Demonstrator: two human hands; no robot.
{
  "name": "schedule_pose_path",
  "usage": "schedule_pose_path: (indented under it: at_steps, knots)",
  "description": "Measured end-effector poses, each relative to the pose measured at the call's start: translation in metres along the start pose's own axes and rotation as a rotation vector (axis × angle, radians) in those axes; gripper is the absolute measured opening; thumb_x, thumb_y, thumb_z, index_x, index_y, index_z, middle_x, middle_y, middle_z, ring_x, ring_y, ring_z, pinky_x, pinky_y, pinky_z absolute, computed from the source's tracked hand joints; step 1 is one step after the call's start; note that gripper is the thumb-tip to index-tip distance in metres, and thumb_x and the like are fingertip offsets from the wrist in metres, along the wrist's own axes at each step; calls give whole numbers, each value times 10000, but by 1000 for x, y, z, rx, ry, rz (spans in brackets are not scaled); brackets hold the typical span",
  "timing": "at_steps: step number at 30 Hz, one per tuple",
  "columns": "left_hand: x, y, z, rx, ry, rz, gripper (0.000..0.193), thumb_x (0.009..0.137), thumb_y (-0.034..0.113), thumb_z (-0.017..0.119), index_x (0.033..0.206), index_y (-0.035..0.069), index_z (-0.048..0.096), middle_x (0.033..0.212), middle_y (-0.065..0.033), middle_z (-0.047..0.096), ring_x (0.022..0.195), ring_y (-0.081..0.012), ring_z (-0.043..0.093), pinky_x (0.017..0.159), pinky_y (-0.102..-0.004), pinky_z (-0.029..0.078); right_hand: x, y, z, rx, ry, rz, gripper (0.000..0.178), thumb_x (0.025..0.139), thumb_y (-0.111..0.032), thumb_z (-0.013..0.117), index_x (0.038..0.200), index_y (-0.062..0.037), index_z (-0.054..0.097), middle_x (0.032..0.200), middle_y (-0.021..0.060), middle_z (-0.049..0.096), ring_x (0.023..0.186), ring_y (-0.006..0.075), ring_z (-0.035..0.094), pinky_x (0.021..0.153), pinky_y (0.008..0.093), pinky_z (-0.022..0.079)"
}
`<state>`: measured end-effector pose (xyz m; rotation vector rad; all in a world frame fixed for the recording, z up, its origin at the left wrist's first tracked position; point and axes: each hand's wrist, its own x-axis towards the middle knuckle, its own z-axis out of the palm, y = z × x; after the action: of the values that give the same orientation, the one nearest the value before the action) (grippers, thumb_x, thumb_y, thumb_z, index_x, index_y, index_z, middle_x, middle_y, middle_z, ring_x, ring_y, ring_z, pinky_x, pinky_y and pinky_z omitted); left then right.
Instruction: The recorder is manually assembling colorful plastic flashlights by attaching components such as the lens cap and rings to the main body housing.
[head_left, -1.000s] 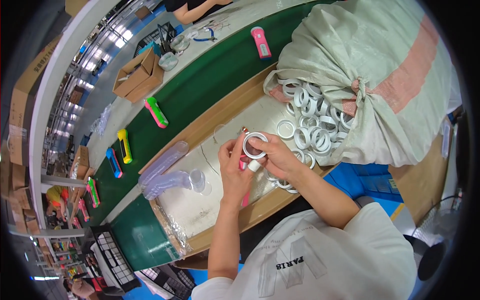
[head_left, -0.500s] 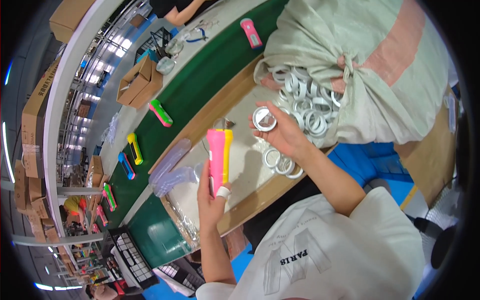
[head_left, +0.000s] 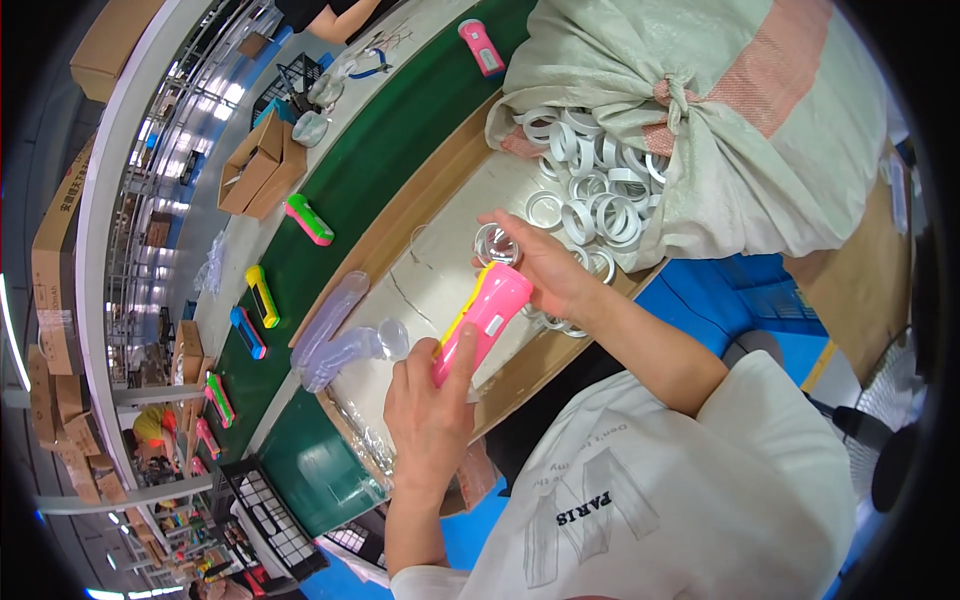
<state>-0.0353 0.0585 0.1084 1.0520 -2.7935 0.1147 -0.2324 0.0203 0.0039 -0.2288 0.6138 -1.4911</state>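
Note:
My left hand (head_left: 428, 410) grips a pink and yellow flashlight (head_left: 487, 312) by its handle, with the wide head tilted up to the right. Against or just beyond that head, the fingers of my right hand (head_left: 552, 272) hold a white ring (head_left: 497, 243) with a clear round centre. Whether ring and flashlight touch I cannot tell. Behind my right hand lies a pile of white rings (head_left: 615, 215), spilling from a large pale woven sack (head_left: 800, 170). To the left of the flashlight rest nested stacks of clear plastic lenses (head_left: 345, 355).
A shallow cardboard tray (head_left: 425, 195) lies under my hands. Beyond it runs a green conveyor belt (head_left: 370, 190) carrying several coloured flashlights (head_left: 309, 220). An open carton (head_left: 262, 165) and blue-handled pliers (head_left: 375, 66) are on the far ledge. A blue crate (head_left: 740, 310) stands below the sack.
The flashlight has tipped from upright toward the right and rolled, showing more of its pink side. My right hand has brought the ring left, up to the flashlight's head. The view has shifted slightly.

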Motion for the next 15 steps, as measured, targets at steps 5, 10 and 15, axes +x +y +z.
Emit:
schedule_pose_path:
  at_steps: [5, 10, 15]
  knots:
    - [20, 0, -22, -286, 10, -42, 647, 679, 39, 697, 1300, 126, 541, 1005, -122, 570, 806, -293, 597, 696, -362, 503, 2, 0, -11, -36, 25, 48, 338, 987, -341, 476, 1161, -72, 583, 981, 58, 629, 879, 151, 625, 761, 322, 533]
    - [28, -36, -18, -1355, -271, -542, 512, 903, 177, 572, 1371, 34, 421, 995, -154, 606, 739, -186, 632, 611, -297, 520, 1, -2, -18, 21, -95, 101, 443, 995, -430, 413, 1193, -66, 568, 1016, 59, 621, 934, 163, 616, 804, 350, 527]
    - [18, -49, 8, -2056, -363, -771, 519, 968, 384, 436, 1365, 60, 354, 1027, -239, 597, 696, -332, 669, 540, -381, 581, -5, -5, -16, 18, -144, 98, 487, 963, -473, 471, 1229, -70, 537, 968, 59, 578, 877, 185, 601, 796, 365, 537]
